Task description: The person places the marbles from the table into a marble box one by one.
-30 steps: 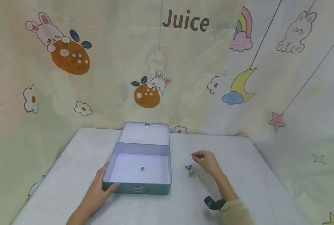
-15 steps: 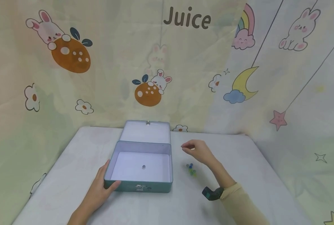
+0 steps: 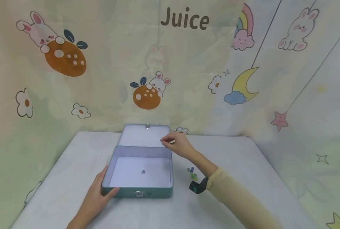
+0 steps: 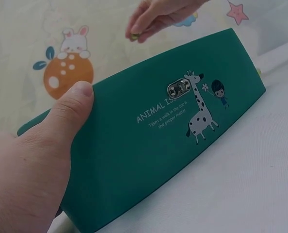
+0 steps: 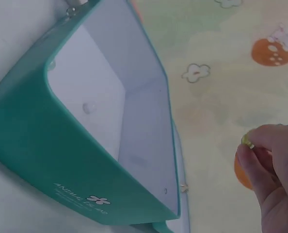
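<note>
A green metal box [image 3: 142, 192] with a white inside stands on the table, its lid [image 3: 141, 135] folded back behind it. My left hand [image 3: 97, 194] grips its front left corner, thumb on the front wall. One clear marble [image 3: 143, 172] lies on the box floor. Between thumb and fingertips, my right hand [image 3: 178, 144] pinches a yellow-green marble [image 5: 247, 141]. In the head view that hand overlaps the lid's right edge, above the box's back right corner. The left wrist view shows the front wall's metal latch [image 4: 179, 89] and printed giraffe.
Several blue, green and yellow marbles [image 3: 192, 173] lie in a cluster on the white table [image 3: 230, 159], right of the box. A dark device [image 3: 198, 186] is worn on the right wrist. Behind the table hangs a printed cloth [image 3: 110, 63].
My right hand has moved left and up from above the marble cluster to the lid's right edge, still pinching. My left hand stays on the box corner. The head view shifted slightly.
</note>
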Tool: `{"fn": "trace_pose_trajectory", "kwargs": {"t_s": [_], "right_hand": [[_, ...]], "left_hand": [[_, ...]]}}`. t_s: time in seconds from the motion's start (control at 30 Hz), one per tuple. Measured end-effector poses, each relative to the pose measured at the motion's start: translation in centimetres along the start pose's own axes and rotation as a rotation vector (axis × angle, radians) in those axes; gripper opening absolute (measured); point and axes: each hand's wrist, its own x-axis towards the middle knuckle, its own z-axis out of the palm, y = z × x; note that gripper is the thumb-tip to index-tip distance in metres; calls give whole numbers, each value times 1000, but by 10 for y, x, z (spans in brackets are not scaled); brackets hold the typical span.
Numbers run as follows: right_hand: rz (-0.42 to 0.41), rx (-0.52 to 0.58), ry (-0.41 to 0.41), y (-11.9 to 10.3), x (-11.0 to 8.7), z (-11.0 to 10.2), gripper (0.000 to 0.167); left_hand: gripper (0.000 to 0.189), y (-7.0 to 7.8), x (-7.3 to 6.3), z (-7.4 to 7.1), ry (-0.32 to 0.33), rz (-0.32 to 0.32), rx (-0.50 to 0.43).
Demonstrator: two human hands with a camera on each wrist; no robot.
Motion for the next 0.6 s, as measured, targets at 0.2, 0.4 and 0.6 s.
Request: {"fn": "trace_pose_trajectory", "kwargs": {"t_s": [0.2,0.4,0.6], "right_hand": [[-96,25,-139,-8,20,14,14],[-158,25,-277,-14,37,25,16],[-258,-62,-474,-17,51,46,15]], "left_hand": [[92,1,-3,-2,8,-7,-9],[92,4,-2,-1,5,-20,-15],[92,4,-2,2,7,-24,-21]]}}
